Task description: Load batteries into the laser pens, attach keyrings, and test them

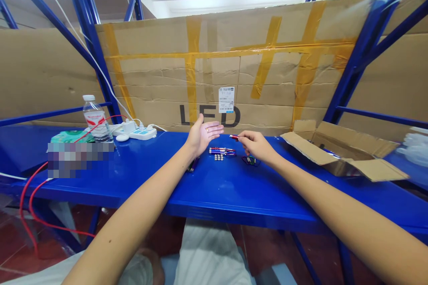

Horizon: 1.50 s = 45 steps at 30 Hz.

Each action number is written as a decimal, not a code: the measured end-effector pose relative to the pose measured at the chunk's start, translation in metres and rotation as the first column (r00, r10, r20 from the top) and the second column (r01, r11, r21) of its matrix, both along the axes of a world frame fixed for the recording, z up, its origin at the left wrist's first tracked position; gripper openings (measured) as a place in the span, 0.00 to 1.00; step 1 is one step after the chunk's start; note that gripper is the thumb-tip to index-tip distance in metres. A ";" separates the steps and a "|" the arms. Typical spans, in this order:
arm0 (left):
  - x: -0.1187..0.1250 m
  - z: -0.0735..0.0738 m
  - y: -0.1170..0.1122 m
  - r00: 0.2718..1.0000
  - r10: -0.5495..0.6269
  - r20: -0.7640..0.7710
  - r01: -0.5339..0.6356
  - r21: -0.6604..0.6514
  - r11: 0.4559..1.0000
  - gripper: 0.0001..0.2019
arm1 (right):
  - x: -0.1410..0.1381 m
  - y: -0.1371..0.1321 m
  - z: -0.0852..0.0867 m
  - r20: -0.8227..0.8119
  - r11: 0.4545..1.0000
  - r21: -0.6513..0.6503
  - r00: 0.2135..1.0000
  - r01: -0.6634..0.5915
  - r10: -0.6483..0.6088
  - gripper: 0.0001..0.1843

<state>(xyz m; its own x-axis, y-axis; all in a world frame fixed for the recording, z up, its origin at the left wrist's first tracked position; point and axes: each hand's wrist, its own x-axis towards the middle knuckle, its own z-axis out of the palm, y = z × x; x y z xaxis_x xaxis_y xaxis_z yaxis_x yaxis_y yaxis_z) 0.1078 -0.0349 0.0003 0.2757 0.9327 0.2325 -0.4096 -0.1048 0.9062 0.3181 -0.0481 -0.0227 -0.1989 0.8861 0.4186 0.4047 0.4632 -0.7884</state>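
My left hand (pixel 203 136) is held over the blue table with its fingers stretched out and the palm showing, and it holds nothing. Pinched in the fingertips of my right hand (pixel 256 143) is a small red metal tube (pixel 233 137) with a silvery end, pointing towards the left palm. Between the hands lie several red, blue and purple metal tubes (pixel 222 151) of similar look. In front of them sits a group of small silvery button cells (pixel 219 157). Dark thin pieces (pixel 193 165) lie below my left wrist, and a dark tangle of cords or clips (pixel 250 160) under my right hand.
An open cardboard box (pixel 337 164) stands at the right, with items inside partly hidden. At the left are a water bottle (pixel 95 120), a green packet (pixel 72 136), a white power strip (pixel 142 132) and red cables (pixel 28 191). Tall cardboard (pixel 160 80) backs the blue table (pixel 234 196).
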 end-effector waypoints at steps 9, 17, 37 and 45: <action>0.001 0.001 -0.001 1.000 0.001 0.019 -0.001 -0.025 1.000 0.35 | -0.002 -0.003 0.003 0.012 1.000 -0.012 1.000 0.013 -0.013 0.11; 0.000 0.000 0.000 1.000 -0.004 0.020 0.005 -0.015 1.000 0.35 | -0.002 -0.002 0.003 0.058 0.999 0.030 0.998 0.017 -0.018 0.11; 0.000 -0.001 0.003 0.999 0.027 0.041 -0.025 -0.051 0.998 0.34 | -0.002 -0.007 0.007 0.081 0.989 0.110 0.991 0.102 -0.111 0.13; 0.000 -0.003 0.007 0.998 0.044 0.054 -0.039 -0.082 0.996 0.34 | 0.004 -0.001 0.009 0.122 0.968 0.166 0.970 0.189 -0.210 0.13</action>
<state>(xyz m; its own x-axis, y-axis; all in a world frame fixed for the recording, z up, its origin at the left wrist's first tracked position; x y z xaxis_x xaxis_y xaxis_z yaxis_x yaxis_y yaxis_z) 0.1077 -0.0280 -0.0022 0.2252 0.9594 0.1695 -0.4568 -0.0497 0.8882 0.3216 -0.0492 -0.0140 -0.0895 0.8419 0.5321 0.6007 0.4718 -0.6455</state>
